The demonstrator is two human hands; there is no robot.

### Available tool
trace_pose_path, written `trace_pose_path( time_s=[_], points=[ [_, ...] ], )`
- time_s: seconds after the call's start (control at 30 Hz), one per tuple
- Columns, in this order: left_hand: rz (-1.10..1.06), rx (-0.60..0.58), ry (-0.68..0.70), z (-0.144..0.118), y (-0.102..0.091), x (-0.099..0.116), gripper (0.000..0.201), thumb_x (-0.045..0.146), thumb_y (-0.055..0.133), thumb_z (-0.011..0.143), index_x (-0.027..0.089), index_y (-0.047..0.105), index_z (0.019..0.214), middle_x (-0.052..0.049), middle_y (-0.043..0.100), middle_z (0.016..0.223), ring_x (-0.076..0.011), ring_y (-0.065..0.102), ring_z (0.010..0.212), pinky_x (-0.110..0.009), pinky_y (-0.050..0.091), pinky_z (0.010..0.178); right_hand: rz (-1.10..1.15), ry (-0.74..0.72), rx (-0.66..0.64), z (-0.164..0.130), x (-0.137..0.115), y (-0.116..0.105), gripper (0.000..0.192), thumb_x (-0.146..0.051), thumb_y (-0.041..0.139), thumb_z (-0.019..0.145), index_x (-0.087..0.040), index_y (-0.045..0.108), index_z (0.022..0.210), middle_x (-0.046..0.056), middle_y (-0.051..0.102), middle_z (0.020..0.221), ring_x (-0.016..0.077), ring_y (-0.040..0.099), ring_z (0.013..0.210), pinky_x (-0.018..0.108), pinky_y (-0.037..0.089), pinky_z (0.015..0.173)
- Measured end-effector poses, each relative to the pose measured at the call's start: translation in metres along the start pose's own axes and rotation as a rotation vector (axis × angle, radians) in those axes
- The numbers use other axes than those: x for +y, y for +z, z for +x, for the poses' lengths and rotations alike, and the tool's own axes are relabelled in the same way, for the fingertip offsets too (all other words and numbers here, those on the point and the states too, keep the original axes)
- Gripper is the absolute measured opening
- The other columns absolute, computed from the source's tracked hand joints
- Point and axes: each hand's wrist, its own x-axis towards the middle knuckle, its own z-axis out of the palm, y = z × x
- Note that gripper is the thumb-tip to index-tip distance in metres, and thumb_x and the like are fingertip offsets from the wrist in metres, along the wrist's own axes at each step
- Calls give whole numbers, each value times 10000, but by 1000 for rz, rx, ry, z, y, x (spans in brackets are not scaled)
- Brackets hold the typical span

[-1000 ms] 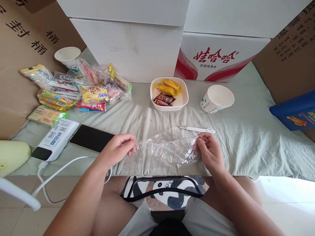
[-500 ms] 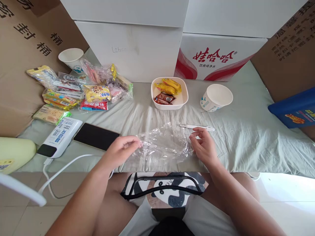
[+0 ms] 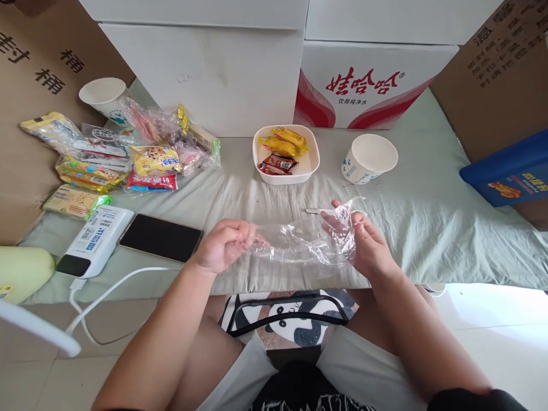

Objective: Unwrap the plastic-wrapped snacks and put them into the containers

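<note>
A clear plastic bag (image 3: 295,242) is stretched between my two hands above the front of the cloth-covered surface. My left hand (image 3: 226,245) pinches its left end with the fingers closed. At the other end my right hand (image 3: 368,240) grips the film between thumb and fingers, and some of its fingers show through the plastic. Behind the bag lies a white-handled knife (image 3: 314,211), mostly covered by the film and my right hand. Farther back, a white plastic bowl (image 3: 310,171) holds yellow and brown wrapped snacks (image 3: 278,147).
A paper cup (image 3: 372,160) stands right of the bowl. On the left are a pile of packaged snacks (image 3: 154,161), another paper cup (image 3: 103,97), a phone (image 3: 160,237) and a power bank (image 3: 96,240) with a white cable. White boxes (image 3: 240,80) stand along the back.
The bag has come up off the cloth and is pulled wider. My right hand has moved right and now grips its end; my left hand has turned and risen slightly.
</note>
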Motion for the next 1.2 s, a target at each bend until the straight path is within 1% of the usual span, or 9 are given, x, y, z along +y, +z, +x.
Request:
trace_pose_path(
  time_s=[0.07, 0.17, 0.3, 0.43, 0.57, 0.7, 0.83, 1.1, 1.2],
  points=[
    [70, 59, -9, 7, -1, 1, 329, 342, 692, 596, 214, 432, 439, -7, 496, 565, -204, 662, 647, -399, 634, 726, 43, 79, -45, 1, -7, -5, 663, -785, 831, 680, -254, 458, 814, 56, 657, 1435, 227, 749, 961, 433, 630, 836],
    [197, 198, -28, 17, -3, -5, 239, 339, 663, 626, 202, 502, 515, -27, 610, 692, -204, 699, 707, -293, 556, 583, -51, 115, 15, 1, -12, -13, 609, -756, 830, 696, -253, 505, 808, 32, 747, 970, 128, 614, 591, 305, 543, 567],
    [474, 406, 44, 24, 0, -17, 147, 337, 596, 712, 196, 638, 700, -46, 688, 799, -188, 668, 722, -270, 494, 558, -440, 148, 203, -8, -8, -28, 426, -610, 744, 840, -228, 563, 785, -35, 577, 614, 78, 417, 415, 238, 321, 408],
    [771, 366, 188, 21, 6, -20, 214, 341, 581, 787, 188, 593, 638, -78, 745, 989, -169, 627, 784, -297, 500, 692, -837, 34, 364, -20, 0, -45, 224, -419, 647, 915, -222, 628, 809, 9, 649, 700, 136, 570, 524, 275, 439, 500],
    [769, 129, 105, 16, 5, -18, 295, 404, 641, 796, 172, 641, 614, -98, 781, 1141, -159, 640, 779, -292, 489, 687, -1081, -448, 477, -22, 8, -51, 157, -367, 669, 898, -227, 692, 833, 124, 701, 1116, 248, 696, 983, 390, 589, 762],
    [749, 13, 21, 16, 1, -21, 243, 392, 706, 766, 184, 734, 643, -84, 814, 1021, -164, 664, 743, -291, 500, 670, -1109, -725, 346, -17, 7, -45, 137, -328, 663, 935, -251, 678, 824, 91, 737, 1036, 273, 729, 1047, 501, 592, 960],
    [790, 11, 46, 18, -1, -27, 229, 389, 696, 787, 188, 770, 706, -55, 804, 868, -151, 638, 695, -278, 475, 634, -1049, -706, 118, -16, 5, -39, 159, -359, 629, 961, -265, 641, 834, 73, 771, 981, 277, 756, 1055, 491, 616, 945],
    [839, 184, 213, 8, 1, -20, 220, 350, 698, 802, 174, 715, 671, -46, 671, 929, -107, 498, 672, -286, 436, 632, -945, -664, 513, -8, 5, -45, 204, -409, 642, 955, -253, 624, 826, 55, 713, 878, 214, 712, 843, 346, 601, 651],
    [847, 213, 197, 0, 1, -16, 213, 356, 697, 829, 186, 742, 708, -54, 653, 981, -145, 548, 775, -307, 484, 708, -820, -654, 483, -4, 7, -43, 250, -471, 653, 969, -259, 606, 847, 41, 681, 837, 200, 701, 741, 344, 577, 598]
  ],
)
